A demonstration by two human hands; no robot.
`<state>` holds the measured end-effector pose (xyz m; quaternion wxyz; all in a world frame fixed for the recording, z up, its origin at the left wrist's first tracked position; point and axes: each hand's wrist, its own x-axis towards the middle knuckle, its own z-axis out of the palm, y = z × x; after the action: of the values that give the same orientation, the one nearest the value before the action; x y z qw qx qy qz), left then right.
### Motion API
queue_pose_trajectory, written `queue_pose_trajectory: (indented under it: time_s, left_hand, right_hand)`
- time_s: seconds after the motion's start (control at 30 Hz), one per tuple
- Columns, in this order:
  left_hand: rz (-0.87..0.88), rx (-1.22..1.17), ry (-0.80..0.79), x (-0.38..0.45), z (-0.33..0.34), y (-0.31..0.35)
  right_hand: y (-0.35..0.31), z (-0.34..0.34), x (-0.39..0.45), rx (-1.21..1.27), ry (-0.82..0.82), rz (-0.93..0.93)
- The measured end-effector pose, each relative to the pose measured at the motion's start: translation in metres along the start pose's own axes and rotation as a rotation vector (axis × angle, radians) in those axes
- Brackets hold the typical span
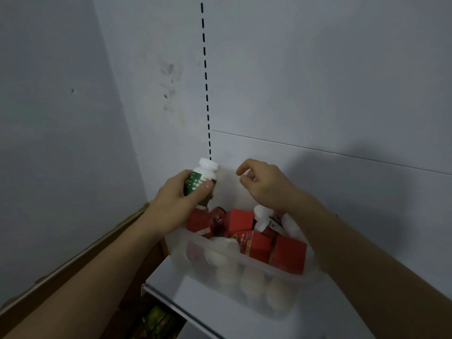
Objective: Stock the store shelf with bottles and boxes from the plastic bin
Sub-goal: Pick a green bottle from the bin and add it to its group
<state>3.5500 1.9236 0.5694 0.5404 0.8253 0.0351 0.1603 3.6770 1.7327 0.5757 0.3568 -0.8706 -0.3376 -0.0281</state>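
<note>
A translucent plastic bin (227, 285) stands on the white shelf (186, 297), filled with several red boxes (288, 255) and white bottles (261, 216). My left hand (176, 204) grips a white bottle with a green label and white cap (201, 178), held above the bin's far left corner. My right hand (264, 184) hovers over the far side of the bin with its fingers loosely curled and nothing in them.
The shelf's white back panel carries a vertical row of slots (206, 89). A side wall (61, 118) closes the left. A wooden frame (73, 260) runs along the lower left, and coloured packages (159, 319) show below the shelf's front edge.
</note>
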Motion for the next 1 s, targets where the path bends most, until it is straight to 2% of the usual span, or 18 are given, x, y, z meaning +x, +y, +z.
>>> queue_pose_trajectory:
  time_s: [0.1, 0.17, 0.27, 0.4, 0.47, 0.6, 0.67, 0.73, 0.87, 1.0]
  left_hand:
    - [-0.151, -0.355, -0.032, 0.003, 0.003, 0.02]
    - [-0.204, -0.498, -0.099, 0.005, 0.009, 0.028]
    - [-0.246, -0.585, -0.167, 0.004, 0.02, 0.032]
    - [-0.284, -0.659, -0.24, 0.005, 0.033, 0.032]
    - [-0.295, -0.64, -0.237, 0.004, 0.037, 0.03]
    - [-0.266, -0.587, -0.223, 0.0, 0.043, 0.026]
    - [-0.245, -0.582, -0.21, -0.002, 0.042, 0.025]
    - [-0.221, -0.572, -0.201, -0.003, 0.042, 0.028]
    - [-0.212, -0.639, -0.149, -0.006, 0.048, 0.038]
    - [-0.184, -0.864, -0.169, -0.021, 0.06, 0.054]
  right_hand:
    - [0.008, -0.024, -0.005, -0.173, -0.155, 0.047]
    - [0.016, -0.033, -0.011, -0.291, -0.211, 0.078]
    - [0.024, -0.044, -0.024, -0.422, -0.23, 0.124]
    - [0.027, -0.045, -0.039, -0.733, -0.357, 0.168]
    - [0.031, -0.037, -0.044, -0.77, -0.395, 0.152]
    - [0.041, -0.036, -0.051, -0.526, -0.329, 0.193]
    - [0.041, -0.04, -0.057, -0.349, -0.211, 0.194]
    - [0.038, -0.046, -0.063, -0.163, -0.018, 0.187]
    - [0.028, -0.053, -0.078, 0.442, 0.274, 0.245]
    - [0.021, -0.059, -0.1, 0.969, 0.398, 0.367]
